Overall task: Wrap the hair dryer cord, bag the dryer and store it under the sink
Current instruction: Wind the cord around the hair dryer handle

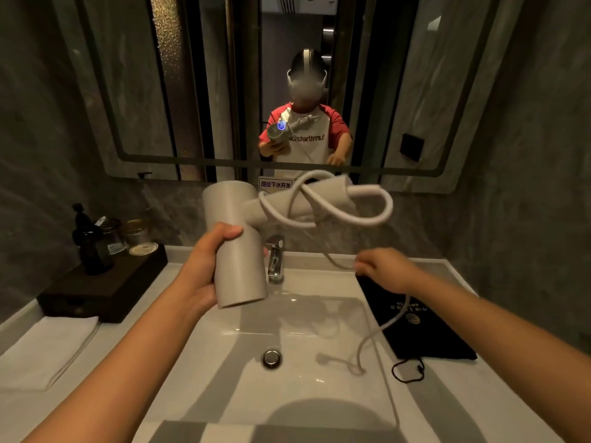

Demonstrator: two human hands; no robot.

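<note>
My left hand [204, 270] grips the barrel of a pale grey hair dryer [236, 244], held above the sink with its handle pointing right. The white cord [361, 215] loops loosely around the handle. From there it runs down to my right hand [383, 266], which pinches it above the counter. The rest of the cord trails into the basin, its end lying near the drain. A black drawstring bag [415, 327] lies flat on the counter to the right of the sink, under my right forearm.
A white sink basin [224, 356] with a chrome drain [272, 358] and chrome tap [275, 260] lies below. A dark tray [105, 286] with bottles and jars stands at left. A folded white towel [44, 350] lies beside it. A mirror [192, 91] hangs ahead.
</note>
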